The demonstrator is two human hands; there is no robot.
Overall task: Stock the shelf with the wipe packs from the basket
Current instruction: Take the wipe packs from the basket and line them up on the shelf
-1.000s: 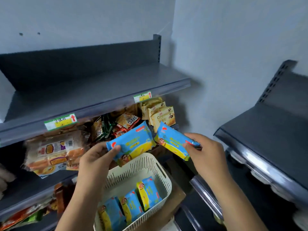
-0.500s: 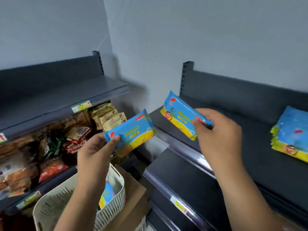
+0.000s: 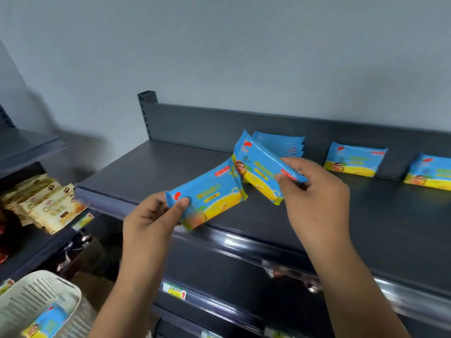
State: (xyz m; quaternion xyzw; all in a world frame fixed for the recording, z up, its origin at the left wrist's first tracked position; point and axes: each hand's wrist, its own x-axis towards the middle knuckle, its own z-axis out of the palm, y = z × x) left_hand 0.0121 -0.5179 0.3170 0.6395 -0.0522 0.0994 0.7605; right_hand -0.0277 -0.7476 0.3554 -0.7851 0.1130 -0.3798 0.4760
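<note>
My left hand (image 3: 151, 215) pinches a blue-and-yellow wipe pack (image 3: 210, 196) by its left end, above the front edge of the dark grey shelf (image 3: 151, 172). My right hand (image 3: 314, 191) grips a second wipe pack (image 3: 258, 167) by its right end, tilted, over the shelf top. Behind it a row of wipe packs (image 3: 285, 145) leans on the shelf's back panel. Two more packs (image 3: 353, 162) (image 3: 429, 172) stand further right. The white slotted basket (image 3: 63, 291) sits at the bottom left with a wipe pack (image 3: 46, 323) inside.
Beige biscuit packs (image 3: 48, 206) fill the neighbouring shelf unit on the left. Lower shelves with yellow price tags (image 3: 174, 292) run beneath the top shelf. A brown cardboard box (image 3: 90, 286) lies beside the basket. A plain grey wall rises behind the shelving.
The view has swung right, from the basket to the right shelf unit. Both hands carried their wipe packs up and over the top shelf, toward the packs standing there.
</note>
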